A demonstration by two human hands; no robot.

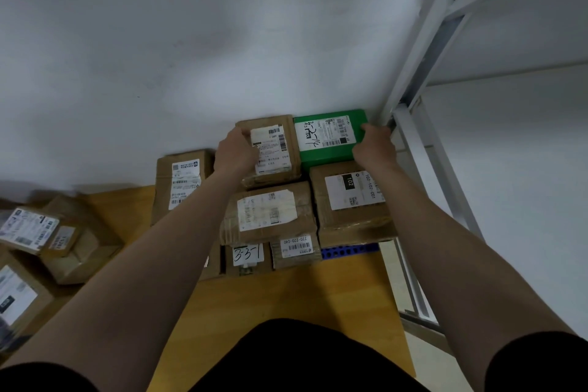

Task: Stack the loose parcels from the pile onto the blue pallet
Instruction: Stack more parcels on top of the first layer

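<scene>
Bare arms point(165, 242) extend; left hand point(237, 153) grips brown parcel point(280, 169), right hand point(374, 146) green parcel point(327, 157).

1. A stack of parcels point(270, 213) sits on the pallet point(350, 252), against the wall point(191, 57).
2. Atop its back, the left parcel point(273, 149) and the right parcel point(327, 140) lie side by side.
3. The loose pile point(47, 239) lies on the floor point(302, 296), left.
4. A metal frame point(428, 41) stands just right.

Dim, soft, even light; wide-angle bending at the edges, and the left parcels point(38, 242) are blurred.
</scene>
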